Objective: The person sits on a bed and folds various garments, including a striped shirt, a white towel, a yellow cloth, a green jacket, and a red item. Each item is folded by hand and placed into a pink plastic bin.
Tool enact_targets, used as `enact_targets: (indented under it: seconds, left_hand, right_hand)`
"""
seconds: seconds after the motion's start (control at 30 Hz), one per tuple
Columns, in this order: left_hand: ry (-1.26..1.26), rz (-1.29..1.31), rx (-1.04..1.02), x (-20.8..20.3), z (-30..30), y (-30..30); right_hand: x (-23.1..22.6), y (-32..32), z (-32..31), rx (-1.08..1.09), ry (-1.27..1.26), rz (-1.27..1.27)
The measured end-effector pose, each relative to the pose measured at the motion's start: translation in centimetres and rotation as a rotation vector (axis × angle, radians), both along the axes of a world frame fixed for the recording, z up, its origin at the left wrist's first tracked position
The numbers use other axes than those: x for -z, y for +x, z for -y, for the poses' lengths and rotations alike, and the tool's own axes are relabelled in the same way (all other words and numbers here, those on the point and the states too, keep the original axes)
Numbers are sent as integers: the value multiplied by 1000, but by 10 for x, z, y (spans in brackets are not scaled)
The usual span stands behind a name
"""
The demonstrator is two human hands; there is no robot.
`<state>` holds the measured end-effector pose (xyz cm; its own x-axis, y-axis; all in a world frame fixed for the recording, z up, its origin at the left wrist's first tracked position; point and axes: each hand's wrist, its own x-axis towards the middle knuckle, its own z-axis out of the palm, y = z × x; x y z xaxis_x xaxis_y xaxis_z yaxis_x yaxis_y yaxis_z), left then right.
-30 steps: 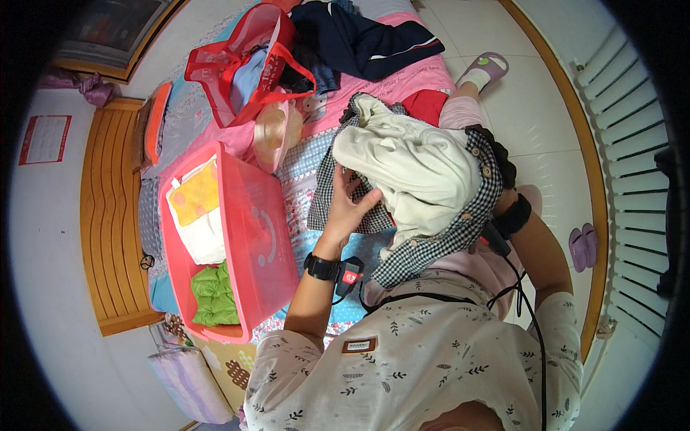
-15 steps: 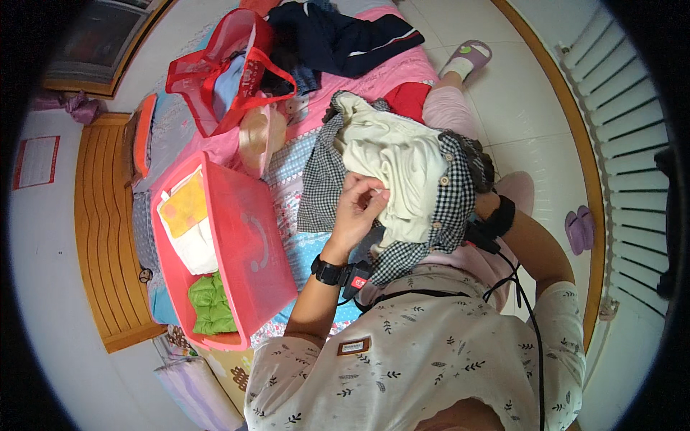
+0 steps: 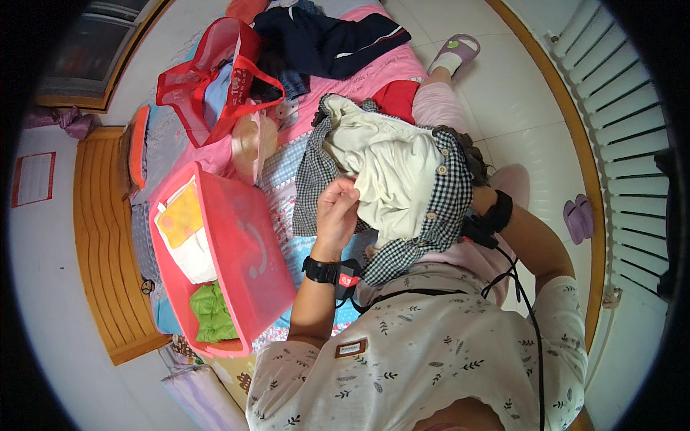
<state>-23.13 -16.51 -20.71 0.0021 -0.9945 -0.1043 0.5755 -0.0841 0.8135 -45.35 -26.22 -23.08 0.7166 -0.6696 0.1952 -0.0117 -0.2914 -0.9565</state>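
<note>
A black-and-white checked jacket (image 3: 447,179) with buttons and a cream lining (image 3: 392,161) lies bunched across my lap. My left hand (image 3: 338,215) is closed at the left side of it, with thumb and fingers pinching the cream lining. My right hand (image 3: 483,202) reaches under the jacket's right side near the buttoned edge. Its fingers are hidden by the cloth. Both wrists wear black straps.
Left of me stands a pink plastic bin (image 3: 251,266) holding folded white-and-yellow cloth (image 3: 183,223) and a green garment (image 3: 213,312). Beyond are a red mesh bag (image 3: 248,79), a straw-coloured hat (image 3: 253,144) and a navy garment (image 3: 330,39). Purple slippers (image 3: 577,219) lie on the floor at right.
My left hand has moved a little left, drawing the cream lining with it and smoothing its folds. The right arm stays in nearly the same place; the whole view has shifted slightly.
</note>
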Motion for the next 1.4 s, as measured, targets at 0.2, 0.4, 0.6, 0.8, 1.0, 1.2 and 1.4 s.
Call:
enact_targets:
  seconds: [0.2, 0.4, 0.6, 0.8, 1.0, 1.2, 1.4]
  left_hand:
    - [316, 3, -198, 0, 6, -25]
    - [387, 114, -63, 11, 6, -20]
    - [130, 325, -127, 5, 7, -24]
    - [30, 413, -197, -10, 10, -28]
    - [-7, 449, -295, -5, 9, -24]
    - [-5, 328, -177, -2, 17, -18]
    - [-24, 217, -132, -16, 15, -20]
  right_hand:
    - [1, -9, 1, 8, 21, -1]
    - [2, -13, 0, 14, 35, -7]
    - [1, -17, 1, 10, 45, -9]
    - [0, 12, 3, -17, -16, 21]
    - [1, 34, 1, -37, -57, 29]
    - [1, 27, -1, -38, -37, 13]
    - [1, 16, 0, -32, -20, 1]
